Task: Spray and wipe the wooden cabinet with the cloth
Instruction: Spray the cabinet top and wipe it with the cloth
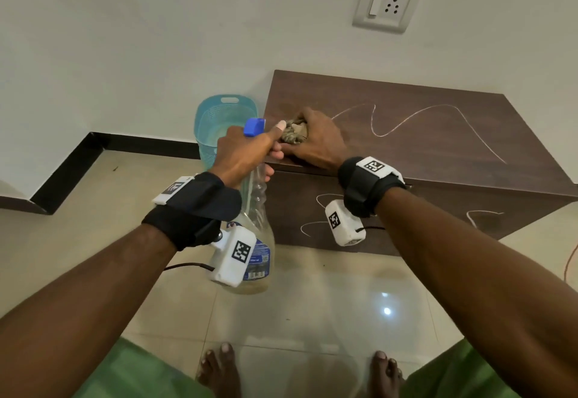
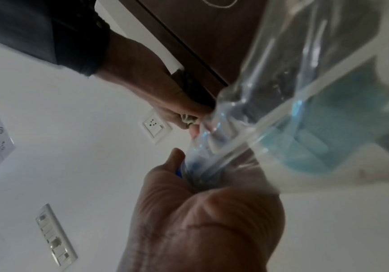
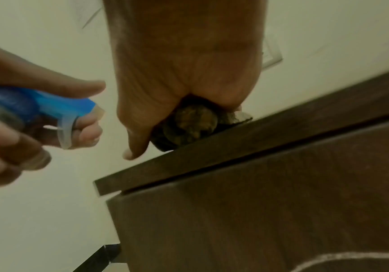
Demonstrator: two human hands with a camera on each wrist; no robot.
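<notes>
The right hand (image 1: pixel 316 141) grips a crumpled cloth (image 1: pixel 294 133) and presses it on the top of the wooden cabinet (image 1: pixel 422 134), near its left front corner. The left hand (image 1: pixel 242 155) holds a clear spray bottle (image 1: pixel 258 209) by the neck, just beside the cabinet's left edge, with a finger on the trigger under the blue nozzle (image 1: pixel 254 126). White scribbled lines (image 1: pixel 438 122) remain across most of the top, and more are on the front panel (image 1: pixel 312 241). The corner under the cloth shows no line. So I judge the wiping is only in its beginning: most of the top and the whole front are left. Whether these parts are already sprayed I cannot tell. A blue plastic basket (image 1: pixel 215 116) stands on the floor to the left of the cabinet.
</notes>
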